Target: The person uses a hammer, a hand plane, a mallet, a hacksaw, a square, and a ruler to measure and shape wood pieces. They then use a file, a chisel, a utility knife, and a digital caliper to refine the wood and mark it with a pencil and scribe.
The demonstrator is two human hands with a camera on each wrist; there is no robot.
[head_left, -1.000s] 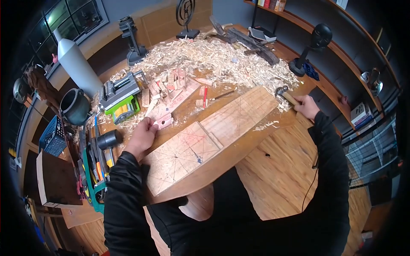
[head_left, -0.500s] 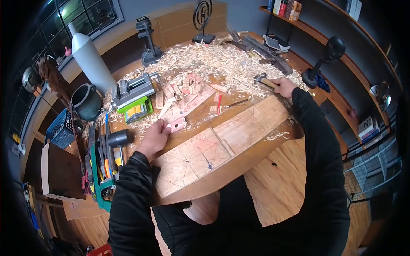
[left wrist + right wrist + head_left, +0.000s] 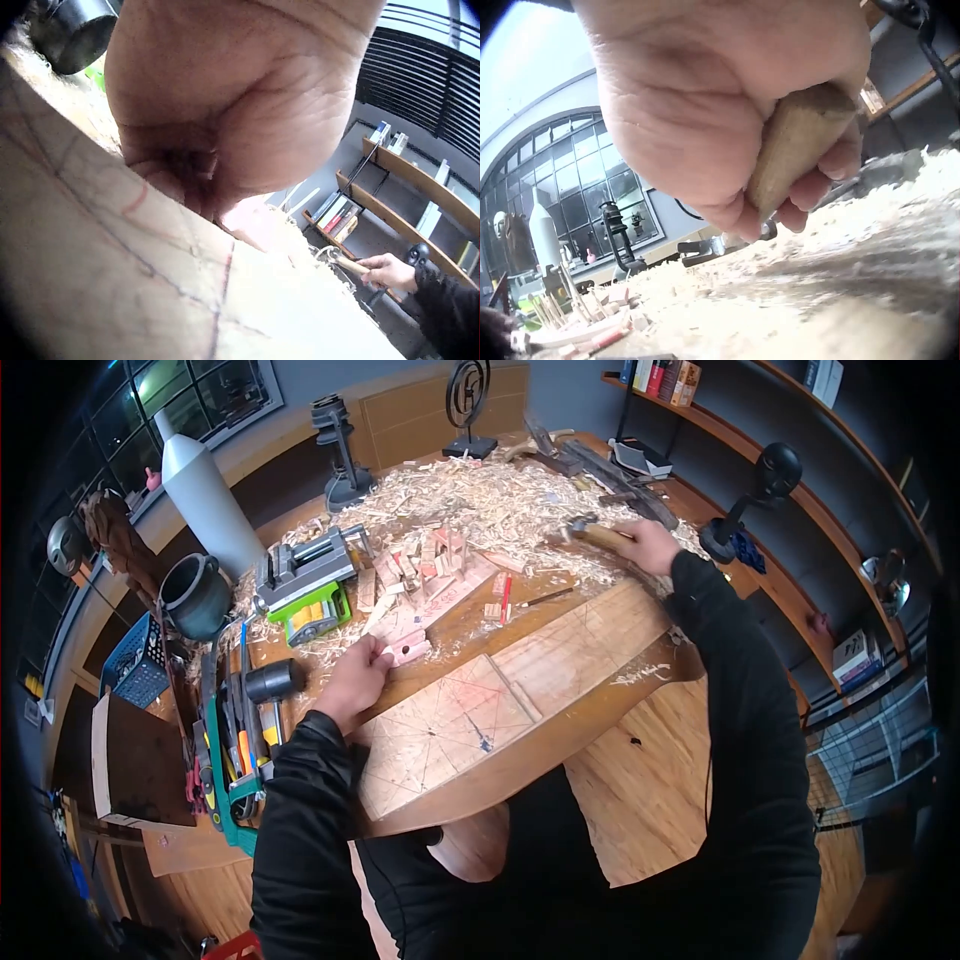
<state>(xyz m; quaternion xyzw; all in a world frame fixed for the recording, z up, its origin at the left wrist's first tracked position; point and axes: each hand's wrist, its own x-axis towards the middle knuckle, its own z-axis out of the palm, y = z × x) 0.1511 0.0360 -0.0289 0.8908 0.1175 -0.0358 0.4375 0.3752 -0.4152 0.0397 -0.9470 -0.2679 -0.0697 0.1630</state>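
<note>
My left hand (image 3: 352,678) pinches the near end of a small pinkish wooden block (image 3: 408,650) with a dark hole in it, just beyond the board. Curled round the wooden handle of a claw hammer (image 3: 603,538), my right hand (image 3: 652,548) is over the shavings past the board's far right end. The hammer's head is blurred in the head view; the handle's butt shows from the palm in the right wrist view. A long thick wooden board (image 3: 440,735), drawn with crossing pencil and red lines, slants in front of my body, a thin strip across its middle.
Wood shavings (image 3: 480,495) heap over the back of the table. Small wood offcuts (image 3: 435,560), a red pencil (image 3: 507,598) and a vise (image 3: 310,560) lie beyond the left hand. A black mallet (image 3: 275,680) and several tools are at the left. A head-shaped stand (image 3: 775,470) rises at the right.
My right hand has carried the hammer from beside the board's right end up and leftward over the shavings. The left hand keeps its pinch on the block. The head view has shifted slightly.
</note>
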